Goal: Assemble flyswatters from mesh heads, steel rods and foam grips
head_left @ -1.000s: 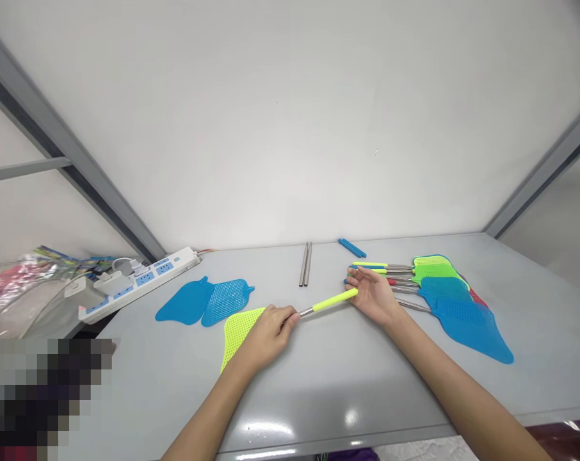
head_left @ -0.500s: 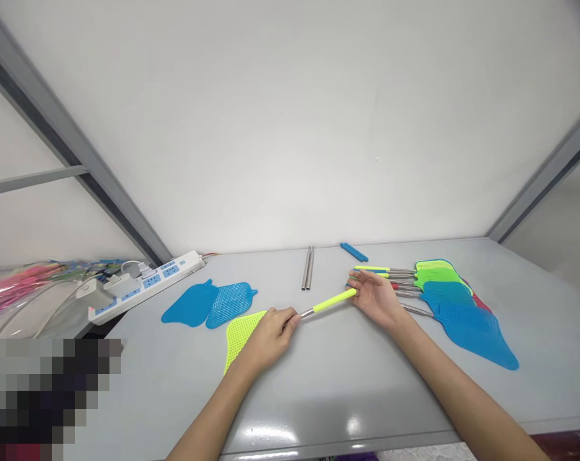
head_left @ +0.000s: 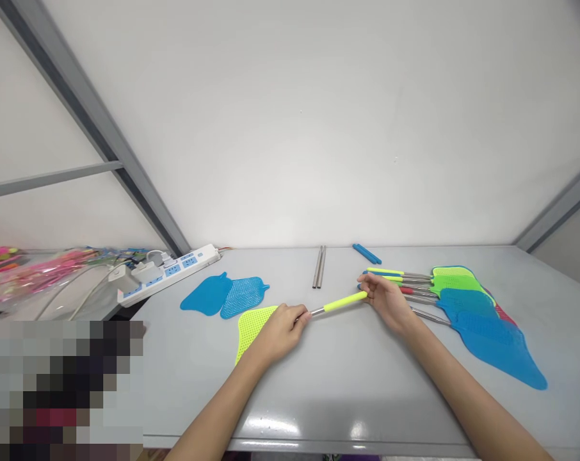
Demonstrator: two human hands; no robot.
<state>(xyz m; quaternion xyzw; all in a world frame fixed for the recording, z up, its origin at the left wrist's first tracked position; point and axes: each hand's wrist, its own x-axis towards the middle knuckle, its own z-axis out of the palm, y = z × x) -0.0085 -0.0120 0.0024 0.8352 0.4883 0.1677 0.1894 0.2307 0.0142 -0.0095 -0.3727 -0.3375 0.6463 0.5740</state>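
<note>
My left hand is closed around the metal rod of a yellow fly swatter, just above its mesh head, which is partly hidden by my hand and forearm. The yellow handle points to the right and slightly away from me. At the handle's end is my right hand, palm turned up and fingers loosely bent; the handle's tip meets it but is not wrapped by the fingers. Behind and right of that hand lies a pile of fly swatters with blue, green and red heads, their metal rods and coloured handles pointing left.
Two blue swatter heads lie at the left on the grey table. Two metal rods and two blue handle sleeves are near the wall. A white power strip with plugs stands at the left edge, beside bagged pink items.
The view has shifted, so everything sits a little further right. My right hand's fingers have bent inward somewhat at the handle's end. My left hand keeps its hold.
</note>
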